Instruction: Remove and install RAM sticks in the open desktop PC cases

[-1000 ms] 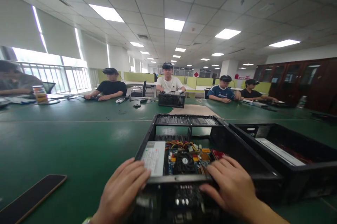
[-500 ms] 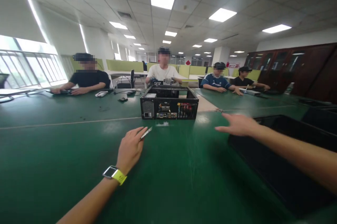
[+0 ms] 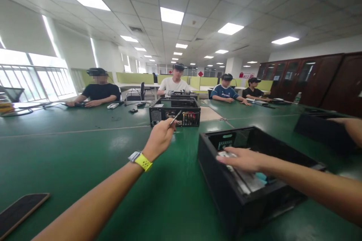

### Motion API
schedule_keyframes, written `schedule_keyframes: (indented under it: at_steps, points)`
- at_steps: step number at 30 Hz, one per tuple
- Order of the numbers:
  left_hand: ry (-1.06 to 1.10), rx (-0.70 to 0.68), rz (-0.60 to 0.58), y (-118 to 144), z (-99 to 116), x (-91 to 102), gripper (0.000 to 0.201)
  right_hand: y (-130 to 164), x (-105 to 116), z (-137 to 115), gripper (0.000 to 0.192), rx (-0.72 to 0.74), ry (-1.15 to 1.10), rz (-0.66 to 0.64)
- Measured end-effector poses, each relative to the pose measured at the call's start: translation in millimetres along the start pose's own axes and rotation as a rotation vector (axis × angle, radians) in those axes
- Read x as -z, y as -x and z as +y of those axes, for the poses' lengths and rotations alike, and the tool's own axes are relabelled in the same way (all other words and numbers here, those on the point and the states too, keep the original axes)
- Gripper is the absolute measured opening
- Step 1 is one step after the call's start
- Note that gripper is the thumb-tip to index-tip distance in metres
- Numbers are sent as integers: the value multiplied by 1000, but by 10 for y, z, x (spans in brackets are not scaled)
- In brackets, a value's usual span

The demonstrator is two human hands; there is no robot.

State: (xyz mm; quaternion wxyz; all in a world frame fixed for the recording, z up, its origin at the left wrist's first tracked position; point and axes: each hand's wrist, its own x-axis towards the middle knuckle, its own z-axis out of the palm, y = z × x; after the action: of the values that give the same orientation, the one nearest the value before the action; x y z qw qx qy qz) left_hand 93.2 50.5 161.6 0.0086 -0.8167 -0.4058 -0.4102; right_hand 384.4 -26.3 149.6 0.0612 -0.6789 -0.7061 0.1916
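Note:
My left hand [image 3: 158, 139], with a yellow-strapped watch on its wrist, is stretched out over the green table [image 3: 70, 146] and pinches a thin metal tool [image 3: 175, 118]. Just beyond its tip stands an open black computer case [image 3: 174, 112] with its rear ports facing me. My right hand [image 3: 241, 160] reaches, fingers flat, over the near rim of a second open black computer case [image 3: 223, 180], above a pale drive or card inside it.
A dark phone [image 3: 21, 211] lies at the table's front left edge. Another black case [image 3: 321, 131] sits at the right with someone's hand [image 3: 352, 126] on it. Several people sit along the table's far side. Brown cabinets line the right wall.
The case I was holding a second ago now stands far across the table. My left hand has risen and reached toward it with the tool. A second case has come close under my right hand.

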Motion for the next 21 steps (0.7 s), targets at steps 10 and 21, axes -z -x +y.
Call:
schedule_keyframes:
  at_steps: [10,21]
  points:
    - [-301,-77,-705,-229,701,-380,23,-532,-451,-455,29,302,301,1]
    - [-359,-35,-1168,156,342,-914,27,-683,-914,-374,22,570,657,-150]
